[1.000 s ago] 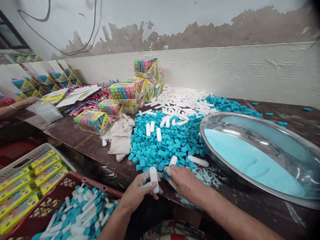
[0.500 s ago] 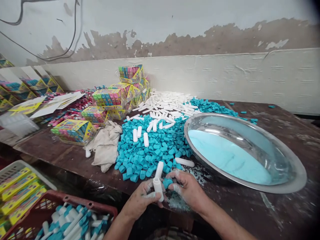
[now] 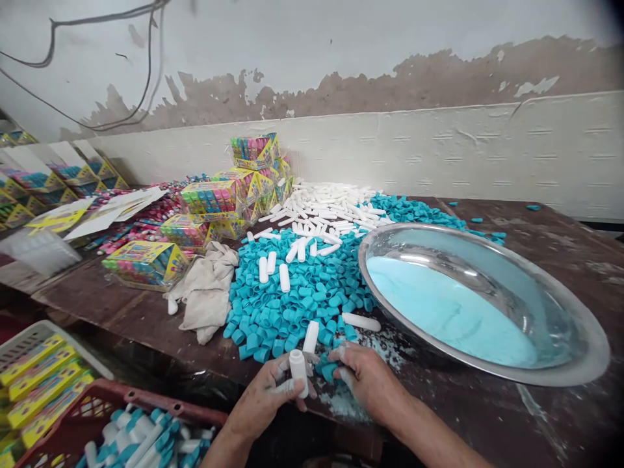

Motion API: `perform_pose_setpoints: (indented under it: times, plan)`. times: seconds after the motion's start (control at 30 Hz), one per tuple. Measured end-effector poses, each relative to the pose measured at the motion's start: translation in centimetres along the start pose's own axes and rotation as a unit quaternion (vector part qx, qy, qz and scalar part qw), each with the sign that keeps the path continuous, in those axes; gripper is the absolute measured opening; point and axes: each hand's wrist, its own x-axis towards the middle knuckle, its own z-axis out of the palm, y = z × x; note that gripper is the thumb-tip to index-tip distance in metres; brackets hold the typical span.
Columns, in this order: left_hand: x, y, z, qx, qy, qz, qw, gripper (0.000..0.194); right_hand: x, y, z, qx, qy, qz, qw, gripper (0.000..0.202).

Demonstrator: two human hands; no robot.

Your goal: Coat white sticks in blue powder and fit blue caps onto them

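My left hand (image 3: 275,390) is closed round a small white plastic tube (image 3: 298,374), upright with its open neck facing up. Just behind it a second white tube (image 3: 311,337) leans up; whether my fingers also hold that one, I cannot tell. Between the fingertips of my right hand (image 3: 368,377) is a teal cap (image 3: 327,371), close beside the held tube and apart from its neck. A large heap of teal caps (image 3: 292,302) lies in front of both hands, with several white tubes on it. Another white tube (image 3: 361,322) rests near my right fingers.
At right a steel basin (image 3: 582,354) holds light-blue powder (image 3: 448,312). A crumpled cloth (image 3: 207,292) and wrapped boxes (image 3: 146,262) stand left of the heap. Below, a red crate (image 3: 131,395) contains capped tubes. Pale-blue powder (image 3: 346,403) is spilled at the table edge.
The white tube in my left hand has moved slightly left and away from the tube behind it, its neck tipping more toward me. My right hand stays close by with the teal cap.
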Motion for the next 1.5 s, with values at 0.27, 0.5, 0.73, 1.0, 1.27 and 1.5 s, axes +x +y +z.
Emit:
perform_pose_setpoints:
  times: [0.27,0.5,0.73,1.0,1.27,1.5]
  plan:
    - [0.2,-0.4,0.4,0.058,-0.062,-0.056,0.995,0.032,-0.5,-1.0,-2.2,0.069,-0.014,-0.003,0.998,0.005]
    - [0.5,0.4,0.6,0.145,-0.11,-0.1,0.978,0.032,-1.7,-0.5,-3.2,0.019,-0.05,-0.013,0.999,0.003]
    - [1.3,0.9,0.9,0.16,-0.144,-0.106,0.971,0.033,-2.3,0.1,-3.0,0.036,-0.041,0.001,0.998,0.009]
    - [2.4,0.3,3.0,0.501,-0.028,-0.011,0.865,0.034,-2.7,0.3,-2.9,0.211,-0.069,0.058,0.973,0.006]
    - [3.2,0.2,4.2,0.636,-0.004,-0.024,0.772,0.013,-2.6,0.2,-1.8,0.241,-0.055,0.084,0.965,0.012]
    - [3.1,-0.4,4.6,0.652,-0.006,-0.025,0.757,0.016,-2.6,0.1,-0.8,0.117,-0.017,0.08,0.99,0.01]
